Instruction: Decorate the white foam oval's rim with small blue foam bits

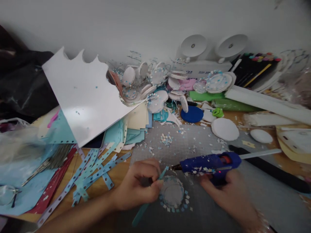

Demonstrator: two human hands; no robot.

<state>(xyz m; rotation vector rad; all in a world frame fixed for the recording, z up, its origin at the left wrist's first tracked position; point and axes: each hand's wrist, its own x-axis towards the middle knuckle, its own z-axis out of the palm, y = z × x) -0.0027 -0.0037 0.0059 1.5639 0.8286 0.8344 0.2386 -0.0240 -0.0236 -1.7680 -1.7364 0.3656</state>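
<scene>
My left hand [143, 181] is closed, pinching a thin teal stick [141, 214] that slants up to the right. Its upper end meets or nearly meets the nozzle of a blue hot glue gun [199, 162]; I cannot tell if they touch. My right hand [228, 194] grips the gun's handle, slightly blurred. Small pale paper bits cling to the gun's body, a red light glows on it, and a glue stick [261, 153] sticks out behind. Below the nozzle lies a round white disc [172, 192] ringed with small blue and white paper pieces.
A grey mat [150, 132] carries a heap of tiny paper cutouts [167, 139]. Punched paper strips [97, 174] lie left, below a large white card [82, 94]. Decorated white discs [157, 76] crowd the back. A black rod-like object [274, 168] lies right.
</scene>
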